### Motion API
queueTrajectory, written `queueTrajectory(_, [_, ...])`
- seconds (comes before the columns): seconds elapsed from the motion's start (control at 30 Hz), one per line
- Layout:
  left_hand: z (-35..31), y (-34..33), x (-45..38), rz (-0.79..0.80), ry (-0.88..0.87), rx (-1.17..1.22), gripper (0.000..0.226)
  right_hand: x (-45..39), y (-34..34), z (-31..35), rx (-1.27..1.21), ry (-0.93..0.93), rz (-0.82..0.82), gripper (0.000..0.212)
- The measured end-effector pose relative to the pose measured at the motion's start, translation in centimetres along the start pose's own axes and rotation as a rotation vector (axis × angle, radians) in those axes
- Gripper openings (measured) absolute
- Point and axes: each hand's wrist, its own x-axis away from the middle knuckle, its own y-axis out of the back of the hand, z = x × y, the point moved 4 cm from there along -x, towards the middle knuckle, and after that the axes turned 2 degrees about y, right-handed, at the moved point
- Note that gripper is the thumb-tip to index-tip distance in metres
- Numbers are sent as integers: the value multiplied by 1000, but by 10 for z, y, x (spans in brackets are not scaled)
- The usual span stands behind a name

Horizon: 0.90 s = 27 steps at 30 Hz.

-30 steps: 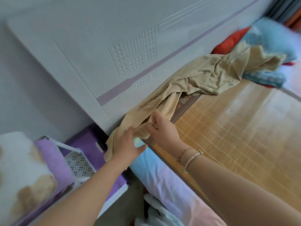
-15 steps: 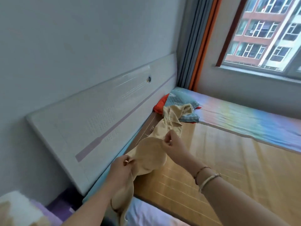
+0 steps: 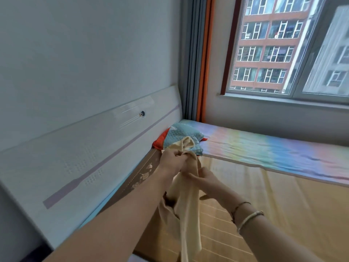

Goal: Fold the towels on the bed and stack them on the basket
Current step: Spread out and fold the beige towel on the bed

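Observation:
A beige towel (image 3: 188, 210) hangs bunched in the air above the bed's bamboo mat (image 3: 264, 214). My left hand (image 3: 172, 160) grips its upper end, raised toward the headboard. My right hand (image 3: 204, 181) pinches the cloth a little lower and nearer to me. The towel's long tail drops down past the bottom of the view. A blue towel (image 3: 181, 137) lies crumpled on a red one (image 3: 159, 141) at the far corner of the bed. The basket is out of view.
The white headboard (image 3: 85, 154) runs along the left. A rainbow-coloured sheet (image 3: 273, 154) covers the far side of the bed under the window (image 3: 283, 44). Grey and orange curtains (image 3: 198, 59) hang in the corner.
The view has swung up from the basket and bed edge to the room. Both hands have lifted the beige towel off the mat and pile, with the left hand now higher and farther out.

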Motion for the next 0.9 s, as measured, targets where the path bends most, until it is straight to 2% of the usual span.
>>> queueTrajectory(0.03, [-9,-21,0,5,7,13,18,2,17,-9,45,-27,27,43])
queueTrajectory(0.1, [-27,-65,2,13,0,42,20,7,54,-25,110,-34,52,32])
queueTrajectory(0.17, [-41,-101,4,54,-19,86,24,5,88,-35,75,9,-5,17])
queueTrajectory(0.2, [-47,-115,6,99,-35,126,24,2,104,-35,7,35,-45,19])
queueTrajectory(0.27, [-56,-139,9,195,-79,168,25,-3,138,-34,-233,45,-107,24])
queueTrajectory(0.33, [-56,-152,10,254,-92,104,30,-9,167,-31,-521,35,-151,18])
queueTrajectory(0.4, [-45,-156,10,303,-61,-4,53,-11,191,-22,-815,125,-151,17])
queueTrajectory(0.47, [-33,-162,8,368,-60,-65,85,-7,210,-8,-1060,298,-40,28])
queueTrajectory(0.5, [-29,-164,6,390,-63,-76,90,-6,217,-2,-1118,342,14,36])
queueTrajectory(0.57, [-29,-173,4,415,-74,-98,72,-6,222,12,-1162,366,93,46])
queueTrajectory(0.63, [-29,-180,-2,342,-149,-173,63,-6,221,25,-1158,374,77,47])
queueTrajectory(0.7, [-30,-182,-13,253,-205,-136,51,-9,220,32,-1139,380,49,47])
queueTrajectory(0.77, [-35,-176,-23,223,-211,-111,23,-13,226,31,-1129,365,-43,45])
queueTrajectory(0.8, [-37,-173,-30,225,-200,-105,17,-16,233,26,-1128,351,-109,43])
queueTrajectory(0.9, [-58,-163,-47,204,-190,-89,17,-31,255,5,-877,343,-296,24])
